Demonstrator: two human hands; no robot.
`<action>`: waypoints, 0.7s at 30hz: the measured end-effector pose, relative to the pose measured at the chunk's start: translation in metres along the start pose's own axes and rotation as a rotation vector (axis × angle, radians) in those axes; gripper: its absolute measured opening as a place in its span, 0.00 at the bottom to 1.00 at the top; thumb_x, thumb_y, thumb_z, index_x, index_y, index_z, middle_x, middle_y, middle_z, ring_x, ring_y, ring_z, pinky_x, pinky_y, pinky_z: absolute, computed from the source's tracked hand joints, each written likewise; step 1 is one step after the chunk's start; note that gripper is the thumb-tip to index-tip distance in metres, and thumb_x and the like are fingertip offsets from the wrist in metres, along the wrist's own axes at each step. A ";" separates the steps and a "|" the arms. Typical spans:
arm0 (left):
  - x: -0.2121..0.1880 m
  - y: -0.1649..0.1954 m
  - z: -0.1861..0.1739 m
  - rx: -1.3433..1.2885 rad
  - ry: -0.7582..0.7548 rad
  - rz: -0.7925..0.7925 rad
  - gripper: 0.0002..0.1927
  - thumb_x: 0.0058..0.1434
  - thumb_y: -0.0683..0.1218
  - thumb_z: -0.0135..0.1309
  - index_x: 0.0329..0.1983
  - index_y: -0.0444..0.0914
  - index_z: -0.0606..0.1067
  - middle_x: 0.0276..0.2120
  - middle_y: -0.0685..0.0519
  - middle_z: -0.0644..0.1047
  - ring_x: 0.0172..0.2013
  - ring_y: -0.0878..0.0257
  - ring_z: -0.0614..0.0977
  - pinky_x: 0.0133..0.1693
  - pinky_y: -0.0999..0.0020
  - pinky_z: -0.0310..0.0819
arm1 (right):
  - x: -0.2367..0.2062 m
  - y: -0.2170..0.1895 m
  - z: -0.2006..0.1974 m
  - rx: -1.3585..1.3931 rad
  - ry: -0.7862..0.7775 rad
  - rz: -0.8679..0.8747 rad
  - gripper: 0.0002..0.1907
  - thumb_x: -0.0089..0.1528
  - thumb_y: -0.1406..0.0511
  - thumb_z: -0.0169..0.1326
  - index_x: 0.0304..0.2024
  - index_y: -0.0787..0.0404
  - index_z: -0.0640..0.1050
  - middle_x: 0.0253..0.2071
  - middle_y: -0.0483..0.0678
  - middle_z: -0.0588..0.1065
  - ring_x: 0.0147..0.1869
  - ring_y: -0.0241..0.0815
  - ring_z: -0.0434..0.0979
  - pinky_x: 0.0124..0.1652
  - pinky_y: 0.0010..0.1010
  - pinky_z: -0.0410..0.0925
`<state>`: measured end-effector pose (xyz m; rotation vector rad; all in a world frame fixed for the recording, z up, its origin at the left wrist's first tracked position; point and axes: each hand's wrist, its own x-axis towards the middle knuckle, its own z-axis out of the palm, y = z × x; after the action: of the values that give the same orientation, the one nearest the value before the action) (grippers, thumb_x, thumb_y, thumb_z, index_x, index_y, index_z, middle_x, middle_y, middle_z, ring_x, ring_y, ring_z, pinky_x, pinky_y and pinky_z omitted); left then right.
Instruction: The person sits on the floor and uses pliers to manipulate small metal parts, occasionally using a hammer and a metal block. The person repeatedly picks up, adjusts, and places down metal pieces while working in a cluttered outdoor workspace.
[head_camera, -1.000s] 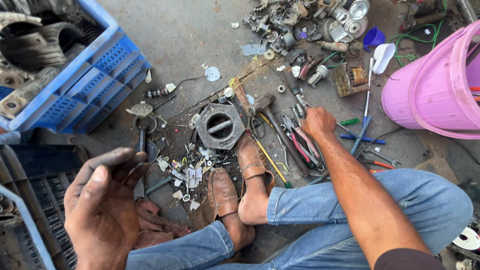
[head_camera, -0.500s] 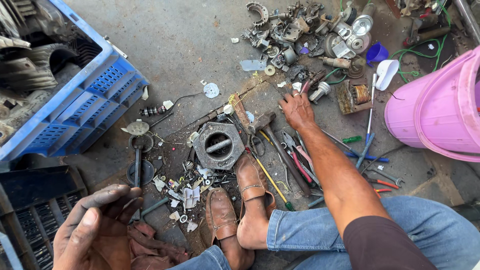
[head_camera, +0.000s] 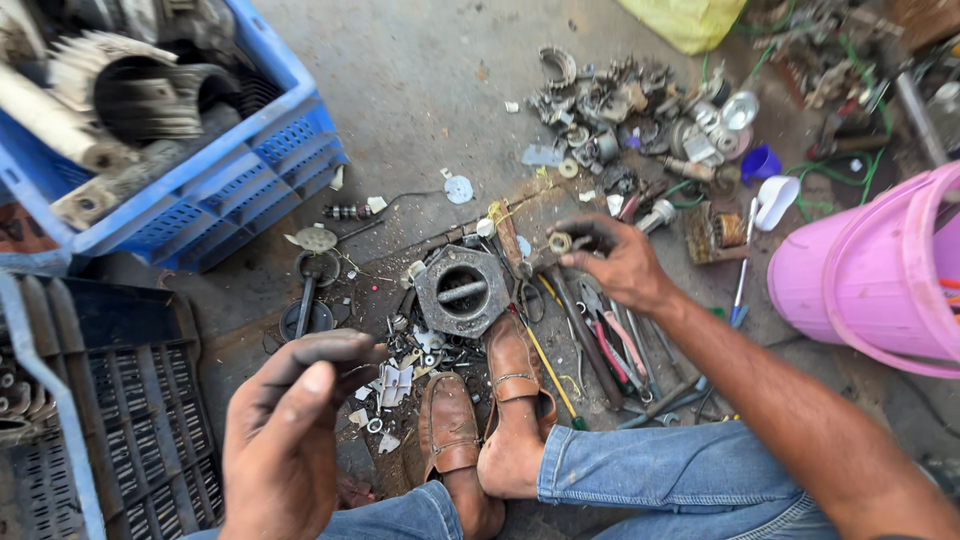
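Observation:
My right hand (head_camera: 620, 265) reaches out over a spread of hand tools (head_camera: 610, 345) and pinches a small metal ring (head_camera: 560, 242) between thumb and fingertips. Just left of it an octagonal grey metal housing (head_camera: 462, 290) with a round bore lies on the floor, touching the toe of my brown sandal (head_camera: 515, 370). My left hand (head_camera: 290, 430), black with grease, hovers low in the foreground with its fingers bunched together; nothing shows in it. Small white scraps and washers (head_camera: 390, 385) lie under it.
A blue crate (head_camera: 240, 190) of finned metal parts stands at the upper left, a black crate (head_camera: 140, 410) below it. A pink bucket (head_camera: 860, 290) is on the right. A pile of metal scrap (head_camera: 640, 110) lies ahead, beside a yellow bag (head_camera: 685, 20).
My right hand moved up and left from the tools and picked up the small ring. My left hand, spread open before, has closed its fingers and risen.

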<state>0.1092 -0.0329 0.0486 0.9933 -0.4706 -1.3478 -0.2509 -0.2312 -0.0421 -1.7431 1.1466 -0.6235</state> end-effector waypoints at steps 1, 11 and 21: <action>-0.002 0.003 0.002 0.003 -0.011 0.002 0.18 0.65 0.45 0.52 0.49 0.25 0.77 0.48 0.40 0.80 0.52 0.51 0.81 0.58 0.55 0.72 | -0.006 -0.009 0.005 0.089 0.002 -0.004 0.20 0.59 0.71 0.62 0.55 0.58 0.78 0.51 0.47 0.80 0.54 0.38 0.80 0.56 0.34 0.74; -0.015 0.018 0.005 0.027 -0.093 0.029 0.17 0.65 0.47 0.55 0.48 0.27 0.79 0.43 0.43 0.82 0.49 0.57 0.82 0.55 0.60 0.72 | -0.050 -0.065 0.035 0.551 0.011 -0.058 0.17 0.65 0.75 0.56 0.56 0.62 0.76 0.53 0.52 0.80 0.58 0.42 0.80 0.61 0.37 0.72; -0.016 0.017 0.007 0.045 -0.126 0.037 0.17 0.63 0.46 0.56 0.48 0.28 0.79 0.42 0.44 0.83 0.47 0.59 0.82 0.55 0.60 0.72 | -0.074 -0.094 0.051 0.825 -0.062 -0.124 0.17 0.65 0.72 0.59 0.57 0.62 0.75 0.53 0.56 0.79 0.59 0.46 0.78 0.63 0.40 0.67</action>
<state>0.1099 -0.0213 0.0701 0.9358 -0.6134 -1.3768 -0.2029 -0.1302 0.0249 -1.1068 0.5958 -0.9446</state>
